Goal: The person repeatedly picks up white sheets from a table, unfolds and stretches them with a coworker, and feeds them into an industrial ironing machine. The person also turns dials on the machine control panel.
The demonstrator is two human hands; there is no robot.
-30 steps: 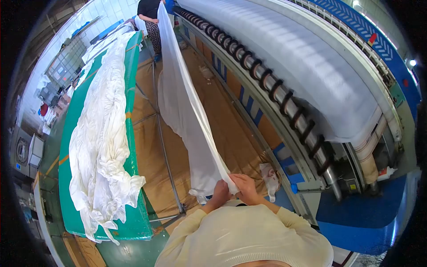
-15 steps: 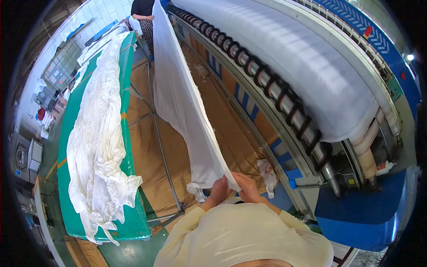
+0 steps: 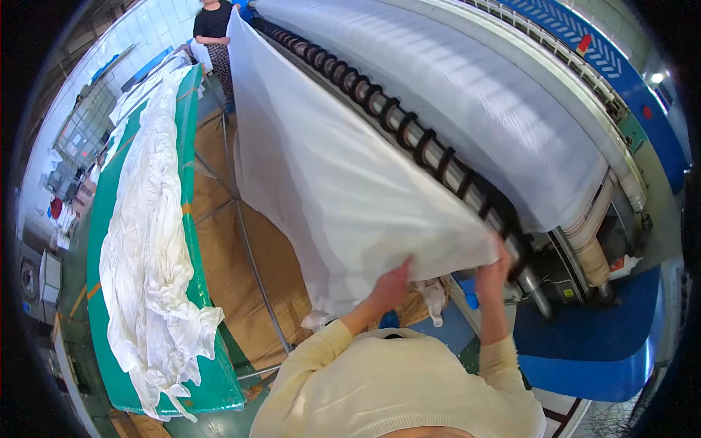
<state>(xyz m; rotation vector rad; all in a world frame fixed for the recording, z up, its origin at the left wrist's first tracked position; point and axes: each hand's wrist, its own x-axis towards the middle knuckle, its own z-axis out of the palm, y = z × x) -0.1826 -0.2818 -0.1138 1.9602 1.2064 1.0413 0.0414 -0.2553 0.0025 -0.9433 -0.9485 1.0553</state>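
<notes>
A large white sheet (image 3: 328,175) stretches from my hands to a person (image 3: 213,33) at the far end, who holds its other end up. My right hand (image 3: 495,269) grips the near upper corner close to the roller with black spiral bands (image 3: 420,142). Lower down and to the left, my left hand (image 3: 393,286) is closed on the sheet's edge. Between my hands the cloth is spread taut, and below it hangs toward the floor.
On the left, a green table (image 3: 208,390) bears a long heap of crumpled white linen (image 3: 150,241). A metal frame (image 3: 252,255) stands over brown cloth (image 3: 241,306). The big roller machine (image 3: 475,87) fills the right, with its blue end housing (image 3: 584,343) near me.
My right hand has moved right and up with the sheet's corner, away from my left hand. The sheet has opened out toward the roller, and the person's raised hand also holds it higher.
</notes>
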